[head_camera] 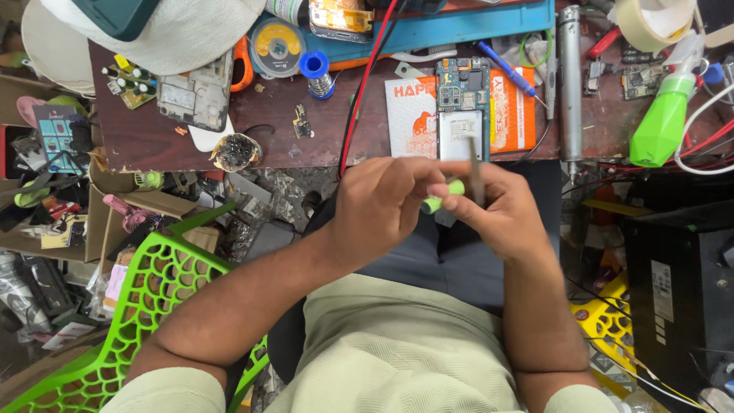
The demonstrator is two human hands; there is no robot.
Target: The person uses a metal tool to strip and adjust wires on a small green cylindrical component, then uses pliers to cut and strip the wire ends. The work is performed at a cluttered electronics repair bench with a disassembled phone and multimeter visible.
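My left hand (380, 205) and my right hand (497, 210) meet above my lap, just in front of the desk edge. Together they grip a small tool with a light green handle (433, 203) and a thin grey metal shaft (475, 172) that sticks up between my right fingers. Beyond my hands, an opened phone with a bare circuit board (462, 103) lies on an orange and white card (459, 111) on the dark wooden desk (283, 145).
A solder spool (315, 73), blue tray (459, 27), blue-handled screwdriver (508, 70), grey metal cylinder tool (569, 84), green spray bottle (664, 115), tape roll (650, 23) and red wire (367, 76) crowd the desk. A green plastic chair (145, 298) stands left, a black box (680, 283) right.
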